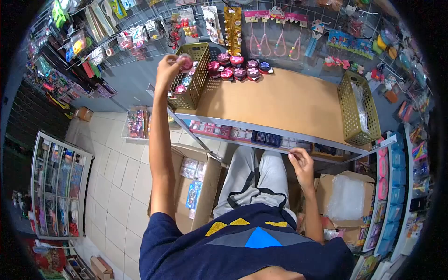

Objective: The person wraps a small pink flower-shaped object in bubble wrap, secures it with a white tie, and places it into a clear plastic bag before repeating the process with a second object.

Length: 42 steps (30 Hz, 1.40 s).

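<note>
My left hand [167,73] is raised over the olive basket [199,79] at the shelf's left end. Its fingers are closed on a small round pink item [186,62] that seems to be in see-through wrapping. More small wrapped pieces, pink and pale, lie inside that basket. Beside it, several round flower-topped items [239,73] in pink, red, dark and blue stand grouped on the tan shelf [270,102]. My right hand [303,167] hangs in front of the shelf's front edge, near my knee. Its fingers are loosely bent and apart, with nothing visible in them.
A second olive basket [358,109] with plastic-wrapped goods stands at the shelf's right end. Open cardboard boxes flank my legs, one on the left [205,196] and one on the right [345,198]. Hanging accessories cover the wire grid [298,51] behind.
</note>
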Available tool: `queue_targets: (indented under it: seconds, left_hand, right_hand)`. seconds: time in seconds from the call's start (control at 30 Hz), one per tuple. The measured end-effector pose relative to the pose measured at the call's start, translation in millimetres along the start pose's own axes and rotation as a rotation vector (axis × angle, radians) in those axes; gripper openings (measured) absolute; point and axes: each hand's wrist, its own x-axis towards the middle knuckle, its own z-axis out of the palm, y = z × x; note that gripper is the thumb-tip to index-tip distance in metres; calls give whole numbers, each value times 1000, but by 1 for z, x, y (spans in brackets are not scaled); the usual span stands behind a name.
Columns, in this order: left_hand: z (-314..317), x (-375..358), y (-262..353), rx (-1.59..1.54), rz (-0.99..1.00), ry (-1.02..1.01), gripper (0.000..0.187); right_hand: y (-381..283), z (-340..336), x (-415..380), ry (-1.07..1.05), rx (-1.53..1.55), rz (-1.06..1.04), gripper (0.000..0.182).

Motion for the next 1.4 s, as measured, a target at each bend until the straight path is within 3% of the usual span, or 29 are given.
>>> queue_targets:
  seconds: [0.1, 0.13, 0.17, 0.23, 0.33, 0.47, 0.6, 0.63, 0.7, 0.73, 0.83, 0.87, 0.97, 1.0, 1.07, 1.13, 1.23, 1.33, 1.4]
  left_hand:
    - [29, 67, -83, 229, -75, -241, 47]
    - [36, 48, -43, 404, -145, -253, 46]
    - [48, 45, -51, 345, -60, -163, 40]
    - [59, 56, -74, 352, -31, -190, 39]
    - [54, 71, -100, 357, -74, -545, 47]
    - [57, 87, -130, 263, -88, -541, 49]
    - [45, 61, -93, 97, -216, -578, 38]
    - [39, 53, -77, -75, -300, -595, 34]
    - [33, 32, -39, -96, -301, -519, 32]
    - [31, 48, -51, -68, -348, -656, 37]
    - [37, 31, -36, 197, -365, -605, 43]
    - [36, 39, -52, 290, -309, -600, 54]
    - [38, 51, -85, 177, -281, -602, 64]
    - [36, 36, -57, 154, -330, -615, 69]
    - [41, 57, -96, 146, -191, -709, 70]
    - [42, 53, -90, 76, -63, -802, 67]
    - [44, 64, -114, 198, 187, -788, 65]
    - [46, 80, -144, 434, 280, -770, 65]
    - [41, 82, -138, 424, 218, -876, 66]
  right_hand:
    - [4, -21, -18, 38, -77, 74, 14]
    - [5, -28, -24, 40, -101, 100, 14]
    - [6, -33, -27, 43, -125, 124, 14]
    - [8, -40, -35, 68, -185, 121, 14]
    - [9, -45, -43, 108, -316, 96, 13]
    - [7, -36, -46, 75, -382, 89, 13]
    - [-13, -21, -41, -138, -519, 13, 15]
    - [-13, -18, -39, -141, -511, 5, 15]
    - [-14, -15, -37, -152, -496, -11, 15]
    - [-15, -14, -35, -159, -496, 5, 14]
    - [-11, -15, -33, -173, -522, -21, 14]
    - [-10, -16, -32, -173, -532, -19, 14]
    - [-6, -17, -35, -185, -536, 4, 15]
    - [-5, -17, -35, -196, -526, 16, 15]
    - [-2, -17, -36, -214, -524, 29, 16]
    - [2, -16, -36, -229, -536, 24, 16]
    - [4, -13, -35, -268, -543, 30, 16]
    - [10, -10, -35, -314, -553, 32, 16]
    - [10, -8, -36, -329, -573, 29, 16]
